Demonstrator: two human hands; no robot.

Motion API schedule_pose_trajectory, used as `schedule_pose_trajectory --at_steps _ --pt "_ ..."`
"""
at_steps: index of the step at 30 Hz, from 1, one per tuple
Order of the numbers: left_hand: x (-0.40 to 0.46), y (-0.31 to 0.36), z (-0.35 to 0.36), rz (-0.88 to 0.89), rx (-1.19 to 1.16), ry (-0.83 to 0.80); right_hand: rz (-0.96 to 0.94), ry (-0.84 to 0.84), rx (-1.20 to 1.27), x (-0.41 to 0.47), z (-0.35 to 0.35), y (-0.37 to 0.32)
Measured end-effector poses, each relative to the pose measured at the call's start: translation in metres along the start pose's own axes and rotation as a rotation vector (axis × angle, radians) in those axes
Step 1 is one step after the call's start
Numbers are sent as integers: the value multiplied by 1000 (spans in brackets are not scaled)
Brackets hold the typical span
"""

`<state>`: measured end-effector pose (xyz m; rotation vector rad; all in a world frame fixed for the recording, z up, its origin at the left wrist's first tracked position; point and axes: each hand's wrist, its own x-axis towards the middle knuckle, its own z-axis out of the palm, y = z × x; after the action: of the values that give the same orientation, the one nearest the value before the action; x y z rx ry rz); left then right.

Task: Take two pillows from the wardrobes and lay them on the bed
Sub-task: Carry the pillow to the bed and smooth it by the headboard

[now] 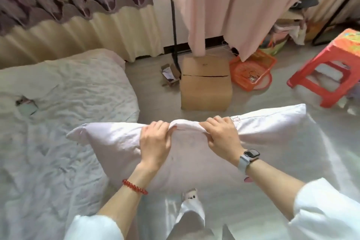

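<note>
A large pale pink pillow (pixel 272 142) hangs in front of me, held up off the floor beside the bed. My left hand (pixel 154 142) grips its bunched top edge near the middle. My right hand (pixel 222 135), with a watch on the wrist, grips the same edge just to the right. The bed (pixel 64 91), covered with a rumpled white quilt, fills the left side. The pillow's left corner overlaps the bed's edge. No second pillow and no wardrobe can be seen.
A cardboard box (pixel 205 85) stands on the floor ahead. An orange basket (pixel 253 70) and a red plastic stool (pixel 329 70) are to the right. Pink cloth (pixel 243 6) hangs above. A curtain (pixel 68 15) runs behind the bed. A small object (pixel 27 105) lies on the quilt.
</note>
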<state>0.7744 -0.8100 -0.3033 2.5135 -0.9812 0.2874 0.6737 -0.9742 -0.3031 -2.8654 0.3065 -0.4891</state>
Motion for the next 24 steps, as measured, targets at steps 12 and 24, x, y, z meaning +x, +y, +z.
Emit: schedule_pose_trajectory --at_steps 12,24 --pt "275 -136 35 -180 151 201 -284 -31 122 347 80 47" --pt "492 -311 25 -450 356 356 -547 -108 273 672 174 -4"
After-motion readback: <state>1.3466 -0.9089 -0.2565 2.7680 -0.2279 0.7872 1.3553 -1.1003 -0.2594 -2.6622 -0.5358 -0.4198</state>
